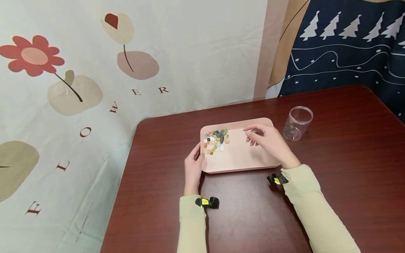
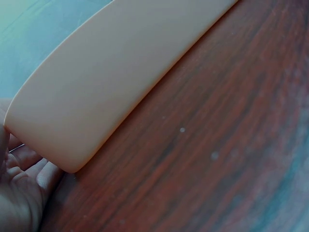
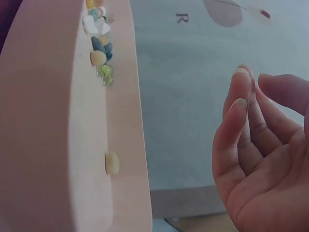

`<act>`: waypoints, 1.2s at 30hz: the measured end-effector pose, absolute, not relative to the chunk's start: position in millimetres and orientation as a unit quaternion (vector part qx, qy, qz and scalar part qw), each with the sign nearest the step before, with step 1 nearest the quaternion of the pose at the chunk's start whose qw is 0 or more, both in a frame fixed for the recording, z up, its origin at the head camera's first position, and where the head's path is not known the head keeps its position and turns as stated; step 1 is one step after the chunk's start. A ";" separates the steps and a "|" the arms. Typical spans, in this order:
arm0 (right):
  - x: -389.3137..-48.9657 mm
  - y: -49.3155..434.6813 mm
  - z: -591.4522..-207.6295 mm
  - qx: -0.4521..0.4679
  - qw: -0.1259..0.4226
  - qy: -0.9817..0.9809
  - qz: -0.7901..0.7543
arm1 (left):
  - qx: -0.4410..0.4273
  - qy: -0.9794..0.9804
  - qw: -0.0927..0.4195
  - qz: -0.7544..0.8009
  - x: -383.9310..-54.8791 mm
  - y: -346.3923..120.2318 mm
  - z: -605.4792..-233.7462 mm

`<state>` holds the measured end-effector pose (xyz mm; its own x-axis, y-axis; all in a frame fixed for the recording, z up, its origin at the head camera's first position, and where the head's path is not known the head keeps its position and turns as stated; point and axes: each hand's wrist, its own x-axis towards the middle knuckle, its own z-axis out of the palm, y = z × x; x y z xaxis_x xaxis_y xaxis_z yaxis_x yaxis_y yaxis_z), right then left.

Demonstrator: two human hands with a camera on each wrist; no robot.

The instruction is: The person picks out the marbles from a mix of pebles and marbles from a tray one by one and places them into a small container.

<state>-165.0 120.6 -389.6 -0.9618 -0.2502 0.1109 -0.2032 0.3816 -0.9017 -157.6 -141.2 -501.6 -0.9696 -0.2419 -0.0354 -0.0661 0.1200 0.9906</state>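
Stones [image 1: 218, 139] first: where do they lie?

Most are bunched at the left end of the pink tray [image 1: 240, 156], amber, green, white and dark ones together. One pale stone [image 3: 112, 163] sits well apart from that group, against the tray's wall, as the right wrist view shows.

And the left hand [image 1: 193, 168]?

It grips the tray's left end near the front corner, with fingers against the outside of the wall. The left wrist view shows only part of that hand, at the edge of the picture.

What about the right hand [image 1: 270, 140]?

It hangs above the right part of the tray, fingers gently bent. Thumb and fingertips stand apart, with a visible gap between them — plain enough in the right wrist view.

What stands around the tray?

A clear jar [image 1: 298, 123], upright on the reddish-brown table [image 1: 240, 225], just beyond the tray's right end. Both arms wear pale yellow-green sleeves [image 1: 193, 228], with a black band [image 1: 213, 202] at each wrist. Behind the table hangs a light cloth [image 1: 202, 45] printed with flowers and letters; to its right, a dark blue cloth [image 1: 345, 58] with white trees.
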 end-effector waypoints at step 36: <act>-225.3 98.8 -411.7 -0.221 0.148 0.854 -0.448 | 0.096 -0.748 0.072 -0.653 -158.5 -141.9 -504.5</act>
